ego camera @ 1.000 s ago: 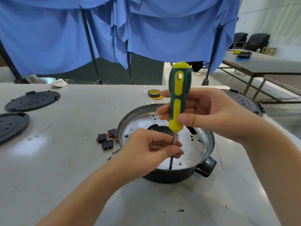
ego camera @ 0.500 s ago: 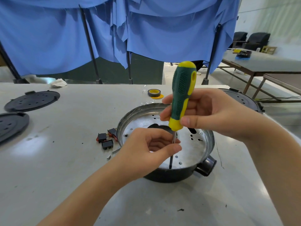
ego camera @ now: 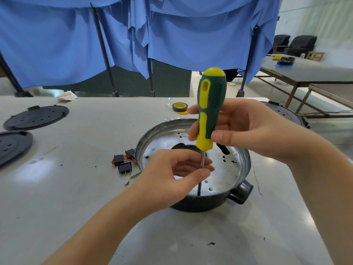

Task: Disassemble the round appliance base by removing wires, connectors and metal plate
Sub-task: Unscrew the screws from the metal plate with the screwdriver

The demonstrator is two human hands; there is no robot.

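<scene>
The round appliance base (ego camera: 242, 165) sits on the table, black outside, with a silver metal plate (ego camera: 223, 175) full of small holes inside it. A green and yellow screwdriver (ego camera: 210, 109) stands almost upright, its tip down at the near edge of the plate. My right hand (ego camera: 246, 129) grips the handle. My left hand (ego camera: 172, 176) pinches the thin metal shaft between thumb and fingers, just above the plate. The screw under the tip is hidden.
Three small black and red switches (ego camera: 124, 163) and loose metal bits lie left of the base. Two black round covers (ego camera: 36, 117) lie at the far left. A tape roll (ego camera: 179, 107) is behind the base, another round base (ego camera: 284, 115) at the right table edge.
The handle has turned in my right hand, its yellow stripe swinging round, and it has tipped slightly back and forth. My left hand stays on the shaft.
</scene>
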